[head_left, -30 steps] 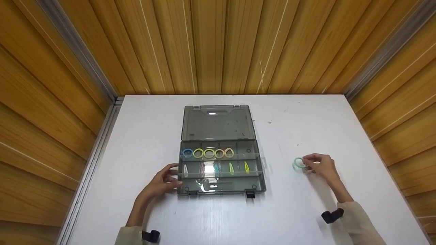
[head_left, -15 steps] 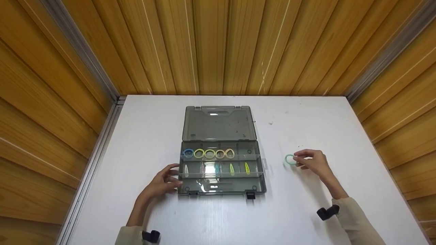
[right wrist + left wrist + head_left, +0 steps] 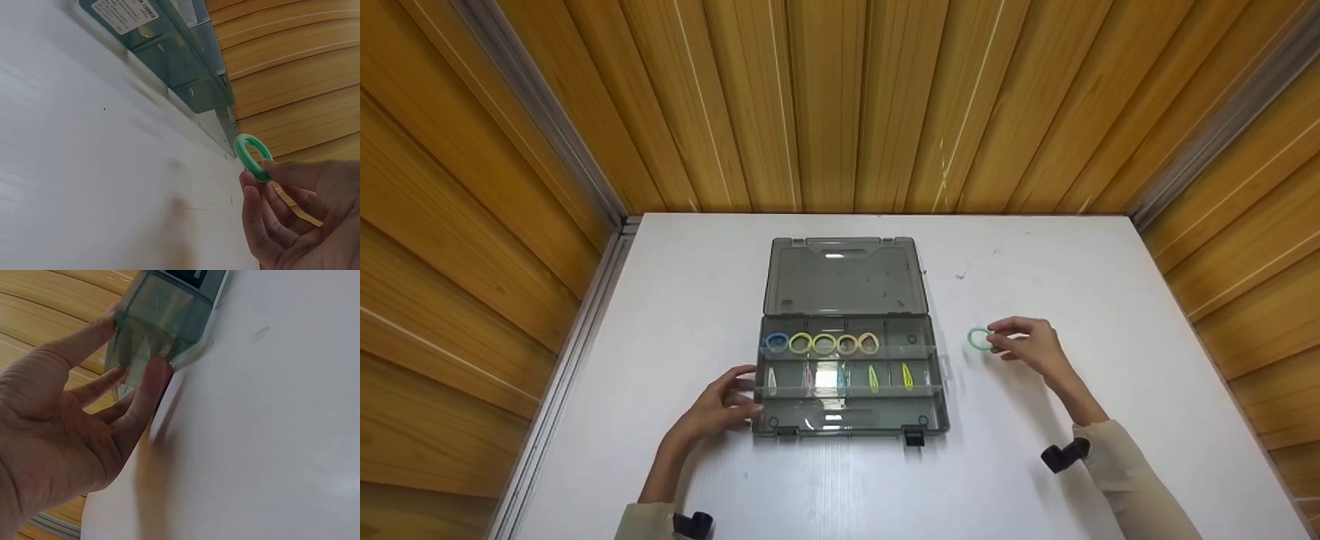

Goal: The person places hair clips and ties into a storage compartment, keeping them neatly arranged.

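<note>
My right hand pinches a mint-green hair tie between thumb and fingertips, held above the table to the right of a grey see-through compartment box. The box lies with its lid folded back. At the box's left side, my left hand grips the wall, its thumb by the front left corner. Along the back row sit a blue hair tie and several yellow and orange ones. The middle row holds snap hair clips, among them a white one and a yellow one.
The box stands on a white table. Wood-patterned panels rise behind and at both sides. A black latch juts from the box's front edge. A printed label shows on the box in the right wrist view.
My right hand has carried the green hair tie leftward and slightly away from me, closer to the box. The left hand has stayed at the box's side.
</note>
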`<state>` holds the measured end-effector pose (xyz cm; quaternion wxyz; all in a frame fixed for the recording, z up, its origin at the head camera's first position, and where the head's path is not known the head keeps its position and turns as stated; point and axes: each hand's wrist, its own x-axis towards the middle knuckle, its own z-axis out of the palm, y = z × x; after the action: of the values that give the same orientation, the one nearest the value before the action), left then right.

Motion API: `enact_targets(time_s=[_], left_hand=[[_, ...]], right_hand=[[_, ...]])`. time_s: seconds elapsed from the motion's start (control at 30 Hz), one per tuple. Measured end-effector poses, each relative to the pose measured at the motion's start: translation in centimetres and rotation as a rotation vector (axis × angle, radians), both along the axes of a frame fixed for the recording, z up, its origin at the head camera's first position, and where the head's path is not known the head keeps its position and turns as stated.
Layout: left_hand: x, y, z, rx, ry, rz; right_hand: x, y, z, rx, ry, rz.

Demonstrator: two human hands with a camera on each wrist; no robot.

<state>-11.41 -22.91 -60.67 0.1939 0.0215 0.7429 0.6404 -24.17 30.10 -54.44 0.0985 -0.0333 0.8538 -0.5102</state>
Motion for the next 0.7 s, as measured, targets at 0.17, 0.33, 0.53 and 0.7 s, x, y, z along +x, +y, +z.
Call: enact_targets(time_s=[0.17, 0.33, 0.53, 0.7], left_hand=[[0.0, -0.1, 0.0, -0.004, -0.003, -0.009], [-0.1, 0.0, -0.1, -0.02, 0.002, -0.001], [-0.1, 0.1, -0.3, -0.006, 0.008, -0.013], [0.0, -0.2, -0.3, -0.001, 0.0, -0.016]], right_hand=[[-0.6, -1.3, 0.3, -0.019, 0.02, 0.015], [-1.1, -2.5, 0.7, -0.049, 0.035, 0.056], [-1.7, -3.6, 1.5, -0.03, 0.054, 0.074], [-2.5, -4.9, 2.2, 0.004, 0.084, 0.098]])
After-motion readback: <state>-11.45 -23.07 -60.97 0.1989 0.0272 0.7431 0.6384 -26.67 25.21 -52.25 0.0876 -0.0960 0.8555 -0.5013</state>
